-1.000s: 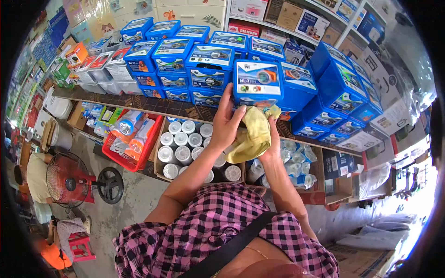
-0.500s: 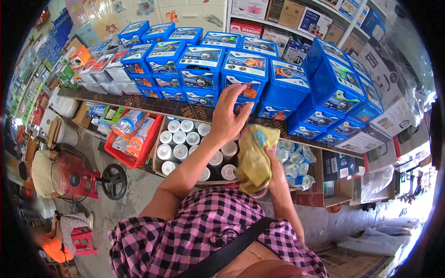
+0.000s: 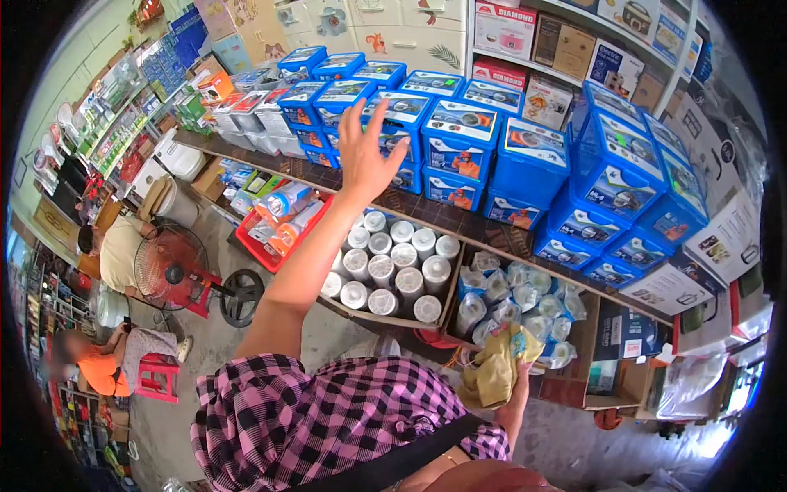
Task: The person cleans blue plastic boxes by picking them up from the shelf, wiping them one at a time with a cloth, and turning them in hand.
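My left hand is raised with its fingers apart, in front of a blue box in the stacked row; whether it touches the box I cannot tell. In my right hand, low at the right near my body, is a crumpled yellow cloth. Right of my left hand stands another blue box with a picture label, stacked on a similar one. More blue boxes are piled at the right end of the dark shelf.
Below the shelf are a carton of white-capped cylinders, a box of plastic-wrapped items and a red basket. At left are a red fan, a seated person in orange and a person in a pale shirt.
My left hand has left the blue box it held a second ago and moved up and left, fingers spread. My right hand has dropped toward my body with the cloth. The view has shifted left.
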`<state>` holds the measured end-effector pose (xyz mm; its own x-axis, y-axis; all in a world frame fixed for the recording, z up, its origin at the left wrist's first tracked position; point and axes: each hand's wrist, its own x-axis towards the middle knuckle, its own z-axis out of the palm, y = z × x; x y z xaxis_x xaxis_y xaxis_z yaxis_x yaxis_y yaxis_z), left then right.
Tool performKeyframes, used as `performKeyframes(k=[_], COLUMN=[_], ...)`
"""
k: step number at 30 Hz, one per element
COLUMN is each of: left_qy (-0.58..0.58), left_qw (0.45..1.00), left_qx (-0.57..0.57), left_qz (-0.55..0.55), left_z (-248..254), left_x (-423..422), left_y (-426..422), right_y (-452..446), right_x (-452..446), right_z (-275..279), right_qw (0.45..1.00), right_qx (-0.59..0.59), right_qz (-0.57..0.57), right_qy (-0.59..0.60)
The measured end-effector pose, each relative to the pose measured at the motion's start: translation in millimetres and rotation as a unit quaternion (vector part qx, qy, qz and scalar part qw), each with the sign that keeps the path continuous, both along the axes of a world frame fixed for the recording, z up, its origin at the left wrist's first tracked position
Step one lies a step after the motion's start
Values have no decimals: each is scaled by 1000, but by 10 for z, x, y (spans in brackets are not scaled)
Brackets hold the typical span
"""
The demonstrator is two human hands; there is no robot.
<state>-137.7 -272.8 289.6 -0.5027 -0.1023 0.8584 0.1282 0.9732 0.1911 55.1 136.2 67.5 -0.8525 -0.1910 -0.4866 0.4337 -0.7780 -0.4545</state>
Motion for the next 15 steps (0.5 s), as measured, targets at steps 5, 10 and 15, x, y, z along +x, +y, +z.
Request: performKeyframes(k=[5, 10, 15], left_qy=[-13, 45, 52], left_qw=[998, 965, 778], left_qx=[57, 247, 520], left_qz=[-5, -82, -348], left_z=[-397, -723, -815], left_x=[29, 260, 252], left_y=[-15, -95, -282], right_y=[-355, -919, -1606], right_x=[-119, -127, -377], right_z=[290, 445, 809], right_qw=[998, 995, 985], right_qx=[42, 78, 126], right_qz=[12, -30, 35], right_qy=[53, 62, 113])
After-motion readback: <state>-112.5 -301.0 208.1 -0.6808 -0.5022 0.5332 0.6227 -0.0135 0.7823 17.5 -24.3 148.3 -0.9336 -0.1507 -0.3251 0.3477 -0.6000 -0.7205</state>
